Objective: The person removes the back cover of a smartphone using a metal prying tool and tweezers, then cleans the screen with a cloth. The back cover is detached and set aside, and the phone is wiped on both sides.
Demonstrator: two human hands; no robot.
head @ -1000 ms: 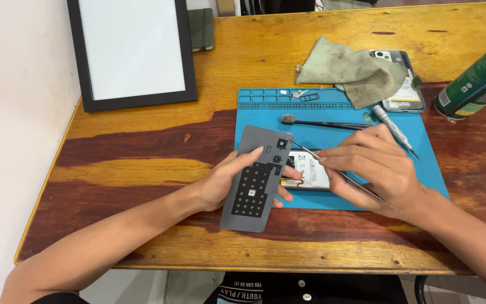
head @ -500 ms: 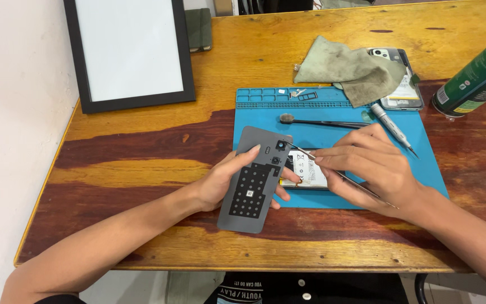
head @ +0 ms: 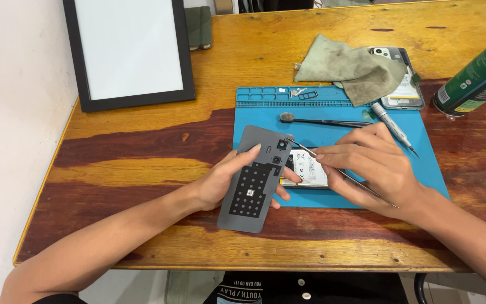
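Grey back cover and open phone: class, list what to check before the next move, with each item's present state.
1. Left hand has a grip on the grey back cover: ok.
2. Right hand holds the thin metal tool: ok.
3. Tool tip at the cover's camera corner: ok.
4. Open phone lies on the blue mat: ok.
5. Cover fully free of the phone: cannot tell.

A phone-repair workbench: blue repair mat (head: 400,186), screwdriver (head: 392,126), opened phone (head: 305,169) on a wooden table (head: 142,169).
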